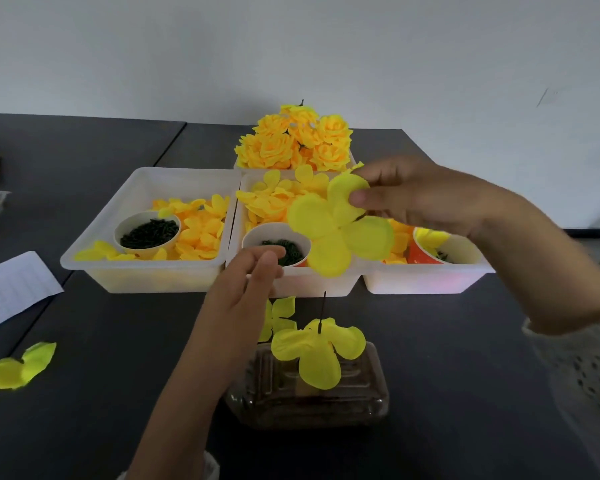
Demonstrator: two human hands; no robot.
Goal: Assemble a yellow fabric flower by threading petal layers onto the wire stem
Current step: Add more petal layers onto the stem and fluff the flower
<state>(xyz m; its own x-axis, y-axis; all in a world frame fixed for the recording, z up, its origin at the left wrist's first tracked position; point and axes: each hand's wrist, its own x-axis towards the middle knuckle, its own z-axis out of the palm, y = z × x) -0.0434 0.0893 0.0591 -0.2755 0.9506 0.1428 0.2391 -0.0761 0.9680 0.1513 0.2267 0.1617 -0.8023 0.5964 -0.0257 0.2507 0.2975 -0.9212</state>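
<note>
Wire stem (323,311) stands upright out of a clear plastic container (361,393) near the front of the dark table (118,393); one yellow petal layer (321,351) is already threaded on it, sitting low with the bare wire tip poking above. Second petal layer (340,230), four lobes, is held in the air above and slightly behind the stem, not touching it. Right hand (426,199) pinches that layer by its upper lobe, thumb in front, fingers behind. Left hand (243,289) hovers between the stem and the trays, fingers relaxed and loosely extended, holding nothing, close to the airborne layer's lower left lobe but apart from it. Another loose petal piece (278,315) lies on the table just behind the container, partly hidden by the left hand. Behind: three white trays side by side, left tray (94,251), middle tray (326,285), right tray (423,282), each with yellow petals and a paper cup of dark green bits; cups at left (147,233), middle (278,247), right (440,251). Further back, a pile of finished yellow flowers (295,140) in a fourth tray. Stray petal piece (18,367) at the table's left front edge, white paper sheet (11,289) beyond it.
</note>
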